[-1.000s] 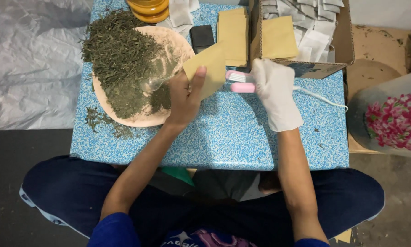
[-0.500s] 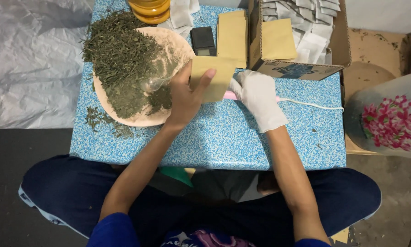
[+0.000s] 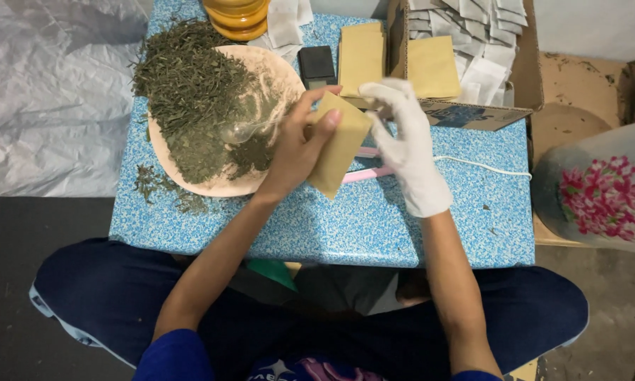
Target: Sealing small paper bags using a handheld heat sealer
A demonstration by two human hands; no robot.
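Left hand: the bare left hand (image 3: pixel 297 144) grips a tan paper pouch (image 3: pixel 340 143), thumb on the front face, fingers curled behind it, holding it tilted above the table.
Right hand: the white-gloved right hand (image 3: pixel 408 144) is half open, its fingertips at the pouch's upper right corner, just touching or nearly so; I cannot tell whether it pinches.
Change: half a second ago the pouch lay lower and flatter with the gloved hand resting low beside it; now the pouch is raised and turned on a slant, and the gloved hand has lifted to its top edge.
Under the hands: a pink sealing tool (image 3: pixel 368 171) with a white cord (image 3: pixel 481 164) lies on the blue speckled table (image 3: pixel 317 226), just below the right hand.
Left of the left hand: a round tray (image 3: pixel 222 185) heaped with dried green leaves (image 3: pixel 190 92); a clear spoon (image 3: pixel 241 130) lies in them.
Beyond the hands: a small black scale (image 3: pixel 316 66), a stack of tan pouches (image 3: pixel 362 56), and a cardboard box (image 3: pixel 472 113) with white sachets (image 3: pixel 487 49).
Far right: a flowered container (image 3: pixel 600 194).
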